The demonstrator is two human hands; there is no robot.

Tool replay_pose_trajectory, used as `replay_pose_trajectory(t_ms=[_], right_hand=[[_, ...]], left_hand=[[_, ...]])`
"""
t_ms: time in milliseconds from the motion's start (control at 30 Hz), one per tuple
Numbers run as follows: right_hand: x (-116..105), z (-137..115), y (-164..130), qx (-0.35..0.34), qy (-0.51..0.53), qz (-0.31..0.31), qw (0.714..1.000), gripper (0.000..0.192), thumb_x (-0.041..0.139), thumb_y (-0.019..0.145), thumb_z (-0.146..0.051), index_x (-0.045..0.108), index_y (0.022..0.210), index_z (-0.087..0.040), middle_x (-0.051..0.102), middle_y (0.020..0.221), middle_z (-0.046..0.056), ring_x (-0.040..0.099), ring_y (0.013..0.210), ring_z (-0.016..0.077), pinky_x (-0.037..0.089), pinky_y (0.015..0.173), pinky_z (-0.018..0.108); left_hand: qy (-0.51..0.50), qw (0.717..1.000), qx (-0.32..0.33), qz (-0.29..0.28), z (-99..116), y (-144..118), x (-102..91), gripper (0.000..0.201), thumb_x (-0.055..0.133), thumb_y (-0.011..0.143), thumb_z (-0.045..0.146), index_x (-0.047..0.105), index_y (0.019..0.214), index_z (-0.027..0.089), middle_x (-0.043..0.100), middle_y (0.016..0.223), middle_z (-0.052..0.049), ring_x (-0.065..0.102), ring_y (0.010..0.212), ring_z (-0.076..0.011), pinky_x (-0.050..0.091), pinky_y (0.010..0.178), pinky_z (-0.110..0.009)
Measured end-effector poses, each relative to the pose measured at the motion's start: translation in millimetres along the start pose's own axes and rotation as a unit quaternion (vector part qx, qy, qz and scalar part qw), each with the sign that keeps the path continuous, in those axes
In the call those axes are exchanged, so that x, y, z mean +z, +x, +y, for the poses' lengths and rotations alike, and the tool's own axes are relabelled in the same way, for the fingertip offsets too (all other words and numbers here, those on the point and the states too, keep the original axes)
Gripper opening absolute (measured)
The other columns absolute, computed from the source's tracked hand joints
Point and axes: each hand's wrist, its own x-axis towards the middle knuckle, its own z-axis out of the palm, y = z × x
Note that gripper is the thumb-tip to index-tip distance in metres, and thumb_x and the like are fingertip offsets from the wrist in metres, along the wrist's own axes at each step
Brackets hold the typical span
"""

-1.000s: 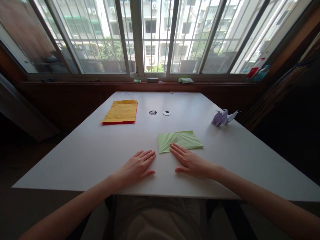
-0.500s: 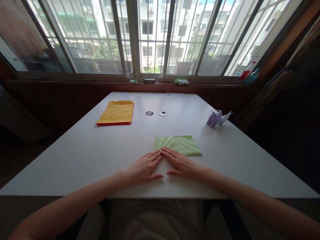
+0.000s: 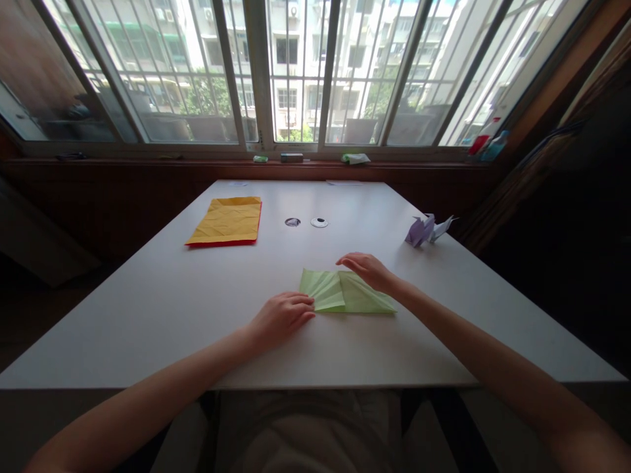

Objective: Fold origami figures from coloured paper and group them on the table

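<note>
A folded sheet of green paper (image 3: 328,294) with creases fanning across it lies flat on the white table (image 3: 197,341). At its near left corner, my left hand (image 3: 282,316) rests low with the fingertips touching the paper's edge; the fingers lie nearly flat and the thumb is slightly apart. Over the far edge of the sheet hovers my right hand (image 3: 367,268), its fingers stretched towards the left and nothing visible in them. The underside of the right hand's fingers is partly hidden.
A yellow envelope-like packet (image 3: 227,220) with a red edge lies at the far left. Two round inserts, one dark (image 3: 292,223) and one white (image 3: 319,223), sit mid-table. Folded purple paper (image 3: 419,231) and white paper (image 3: 441,228) figures stand near the right edge.
My right hand has lifted off the near edge and moved up and right to the paper's far edge. My left hand has shifted slightly left and down. The sheet's middle crease is now uncovered.
</note>
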Motion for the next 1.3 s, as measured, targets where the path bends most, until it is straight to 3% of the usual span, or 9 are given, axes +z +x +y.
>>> replay_pose_trajectory(t_ms=[67,167,333,533,700,800,1033,1167,1300], right_hand=[[4,-11,3,-0.066,0.019,0.002,0.998,0.033,0.044,0.081,-0.044,0.063,0.088,-0.018,0.062,0.090,0.007,0.056,0.083,0.0186,0.042,0.077,0.031],[15,-26,6,-0.141,0.010,-0.063,0.988,0.024,0.059,0.073,-0.035,0.062,0.090,-0.018,0.059,0.090,0.006,0.054,0.082,0.0174,0.041,0.074,0.029],[23,-38,15,-0.152,-0.029,-0.155,0.976,0.032,0.069,0.063,-0.031,0.061,0.091,-0.018,0.055,0.087,0.005,0.051,0.082,0.0173,0.040,0.071,0.027],[19,-47,28,-0.163,-0.068,-0.199,0.964,0.026,0.071,0.061,-0.027,0.060,0.083,-0.017,0.052,0.080,0.003,0.047,0.079,0.0160,0.037,0.065,0.024],[21,-66,12,-0.185,-0.124,-0.169,0.960,0.013,0.061,0.069,-0.016,0.056,0.081,-0.017,0.055,0.081,0.002,0.049,0.075,0.0132,0.034,0.061,0.022],[25,-76,-6,-0.219,-0.209,-0.108,0.947,0.006,0.051,0.077,-0.014,0.056,0.079,-0.016,0.056,0.077,0.003,0.050,0.074,0.0141,0.034,0.064,0.024],[25,-69,-39,-0.205,-0.282,-0.043,0.936,0.017,0.041,0.083,-0.012,0.057,0.080,-0.015,0.059,0.078,0.006,0.053,0.076,0.0148,0.040,0.063,0.025],[32,-64,-55,-0.228,-0.270,-0.019,0.935,0.023,0.038,0.084,-0.011,0.056,0.100,-0.015,0.061,0.096,0.010,0.055,0.090,0.0174,0.045,0.073,0.029],[44,-69,-69,-0.233,-0.268,-0.009,0.935,0.034,0.036,0.084,-0.012,0.048,0.116,-0.012,0.053,0.116,0.013,0.049,0.108,0.0222,0.045,0.085,0.037]], left_hand=[[0.005,0.999,-0.020,0.030,-4,1,1.1,0.026,0.040,0.084,0.030,0.064,0.078,0.022,0.065,0.092,-0.004,0.057,0.087,-0.0165,0.043,0.080,-0.029],[0.023,0.998,-0.040,0.048,-9,1,4.4,0.019,0.046,0.082,0.028,0.061,0.073,0.020,0.064,0.080,-0.003,0.055,0.079,-0.0154,0.044,0.071,-0.026],[0.034,0.995,-0.063,0.066,-14,1,9.4,0.007,0.053,0.078,0.024,0.056,0.080,0.019,0.058,0.080,-0.003,0.052,0.077,-0.0145,0.043,0.070,-0.025],[0.014,0.993,-0.083,0.084,-22,0,12.7,0.017,0.055,0.076,0.025,0.055,0.092,0.019,0.055,0.087,-0.003,0.051,0.077,-0.0140,0.043,0.072,-0.026],[-0.015,0.994,-0.083,0.068,-22,-2,12.1,0.006,0.053,0.077,0.020,0.058,0.080,0.017,0.054,0.079,-0.001,0.050,0.067,-0.0101,0.041,0.064,-0.021],[-0.012,0.995,-0.067,0.068,-20,-2,11.7,0.008,0.051,0.078,0.018,0.058,0.077,0.017,0.054,0.077,-0.001,0.050,0.068,-0.0100,0.041,0.064,-0.021],[0.037,0.997,-0.038,0.061,-15,-5,6.2,0.014,0.045,0.082,0.019,0.059,0.080,0.017,0.055,0.079,-0.002,0.051,0.076,-0.0119,0.042,0.071,-0.022],[0.129,0.992,-0.001,-0.003,-4,-10,-3.6,0.018,0.040,0.084,0.015,0.058,0.087,0.018,0.055,0.083,-0.004,0.050,0.082,-0.0140,0.044,0.073,-0.024],[0.285,0.955,0.016,-0.082,13,-16,-3.4,0.020,0.040,0.081,0.007,0.055,0.093,0.011,0.057,0.085,-0.008,0.051,0.081,-0.0189,0.046,0.068,-0.029]])
